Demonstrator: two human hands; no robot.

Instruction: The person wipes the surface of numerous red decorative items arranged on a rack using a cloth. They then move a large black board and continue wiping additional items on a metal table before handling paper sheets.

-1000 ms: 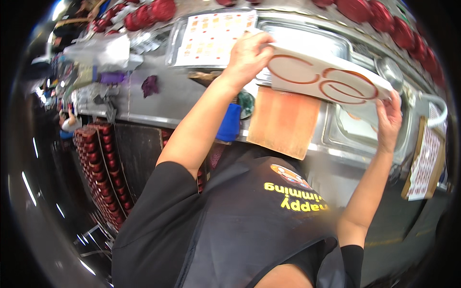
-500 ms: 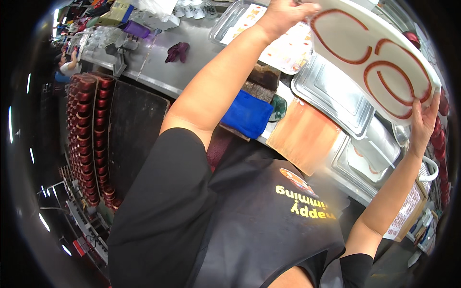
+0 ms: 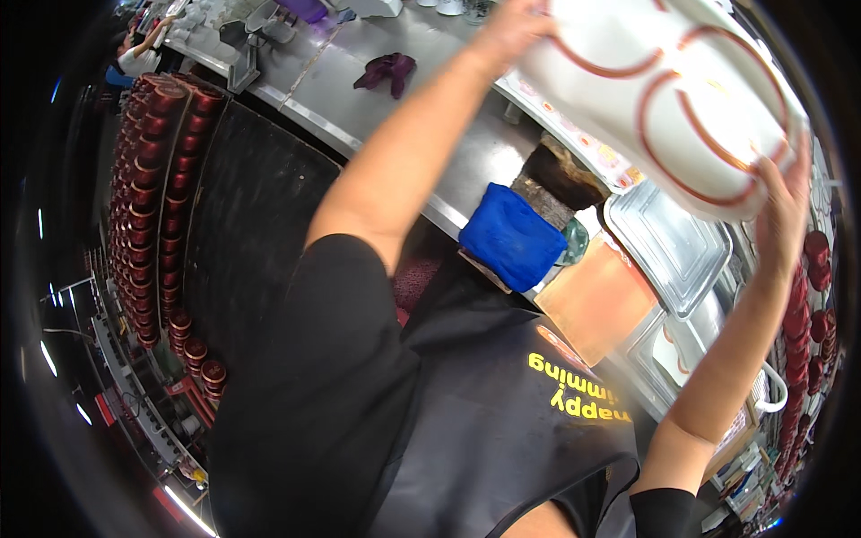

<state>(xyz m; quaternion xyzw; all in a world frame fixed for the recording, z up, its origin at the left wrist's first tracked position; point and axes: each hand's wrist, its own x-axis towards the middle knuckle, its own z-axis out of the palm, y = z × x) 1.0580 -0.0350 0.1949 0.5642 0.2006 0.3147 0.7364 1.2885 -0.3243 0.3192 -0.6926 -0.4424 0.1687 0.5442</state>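
Observation:
My left hand (image 3: 518,34) grips the far left edge of a large glossy white sheet (image 3: 619,99), its fingers partly blurred and cut off by the frame. The opposite end is pinched by my right hand (image 3: 778,202). Red-brown curved bands and loops mark the sheet, which is raised above the metal table (image 3: 345,99). Partly covered below it lies a tray of small orange-patterned pieces (image 3: 587,142). A silvery rectangular tray (image 3: 673,247) lies nearer my right forearm. Closer to my body are an orange-tan board (image 3: 599,300) and a folded blue cloth (image 3: 511,238).
A crumpled dark purple cloth (image 3: 386,73) lies on the table. Behind the blue cloth sits a dark brown block (image 3: 565,175). Stacked dark red cups (image 3: 148,197) stand left beside a black panel (image 3: 251,197). Another person (image 3: 139,58) works at far left.
The view has shifted, so the table things appear lower and farther right. The sheet appears slightly farther left, now covering more of the patterned tray. Both hands still hold it.

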